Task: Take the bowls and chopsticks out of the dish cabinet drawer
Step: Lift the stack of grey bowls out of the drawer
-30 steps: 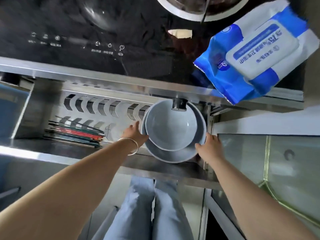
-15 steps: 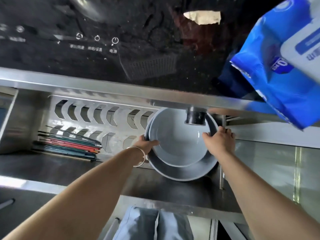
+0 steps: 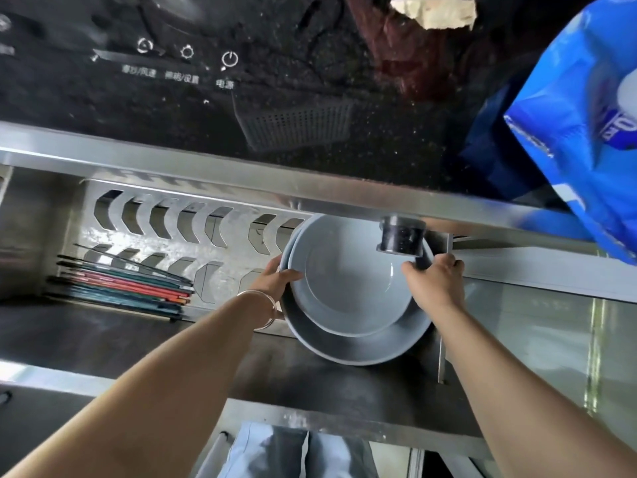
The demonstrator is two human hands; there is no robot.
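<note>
Two grey bowls are nested in the open steel drawer [image 3: 103, 336], at its right end: a small bowl [image 3: 348, 281] inside a larger bowl [image 3: 365, 346]. My left hand [image 3: 275, 279] grips the left rims, thumb over the small bowl's edge. My right hand [image 3: 434, 281] holds the right rims, thumb inside. A bundle of coloured chopsticks [image 3: 124, 288] lies flat at the drawer's left, apart from both hands.
A black knob [image 3: 401, 234] hangs from the counter's steel edge [image 3: 206, 174] over the bowls' far rim. Above is the black glass cooktop [image 3: 241, 81]. A blue wipes pack [image 3: 586, 132] overhangs at the right. A slotted steel rack [image 3: 172, 229] lines the drawer's back.
Both hands have closed in from the large bowl's outer sides onto the rims. The view has shifted closer, toward the drawer.
</note>
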